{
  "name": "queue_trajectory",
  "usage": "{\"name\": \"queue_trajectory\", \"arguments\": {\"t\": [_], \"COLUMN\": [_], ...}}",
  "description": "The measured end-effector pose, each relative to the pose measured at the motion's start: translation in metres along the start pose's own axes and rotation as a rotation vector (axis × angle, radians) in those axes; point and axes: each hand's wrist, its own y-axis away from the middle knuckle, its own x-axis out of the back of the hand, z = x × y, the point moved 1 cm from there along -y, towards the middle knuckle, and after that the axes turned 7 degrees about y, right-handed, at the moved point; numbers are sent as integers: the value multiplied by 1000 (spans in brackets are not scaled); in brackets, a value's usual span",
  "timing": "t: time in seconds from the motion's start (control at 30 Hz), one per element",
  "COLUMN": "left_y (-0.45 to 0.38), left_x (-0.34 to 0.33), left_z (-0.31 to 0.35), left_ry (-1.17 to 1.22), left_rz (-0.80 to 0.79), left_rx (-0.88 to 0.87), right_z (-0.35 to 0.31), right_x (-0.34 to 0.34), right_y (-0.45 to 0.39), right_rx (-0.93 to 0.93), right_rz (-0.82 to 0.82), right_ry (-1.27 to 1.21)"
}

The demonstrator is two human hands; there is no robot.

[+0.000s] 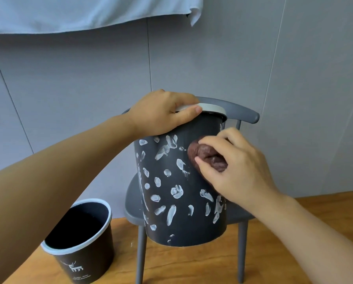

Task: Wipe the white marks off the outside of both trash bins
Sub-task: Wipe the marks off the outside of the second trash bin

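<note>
A dark trash bin [183,203] with a white rim stands tilted on a grey chair, its side covered in several white smear marks. My left hand [163,113] grips its rim at the top, thumb over the white edge. My right hand [231,169] holds a bunched brown cloth [204,154] and presses it against the bin's upper right side. A second dark bin [85,253] with a white rim and a white deer print stands upright on the floor at the lower left; no marks show on its visible side.
The grey chair [247,113] stands on a wooden floor [192,267] against a grey panelled wall. A pale cloth [89,13] hangs across the top of the view.
</note>
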Motion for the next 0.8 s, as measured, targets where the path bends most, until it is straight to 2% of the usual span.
{"name": "queue_trajectory", "arguments": {"t": [0.13, 0.4, 0.67, 0.8], "left_y": [-5, -5, -5, -7], "left_x": [-2, 1, -4, -3], "left_z": [4, -5, 11, 11], "left_ry": [-8, 37, -3, -8], "left_rz": [-20, -8, -34, -47], "left_rx": [3, 47, -8, -9], "right_z": [1, 9, 5, 2], "right_x": [-7, -7, 3, 3], "right_y": [-6, 33, -4, -10], "right_rx": [-47, 104, -98, -70], "right_rz": [-17, -178, 11, -46], "right_ry": [31, -18, -51, 12]}}
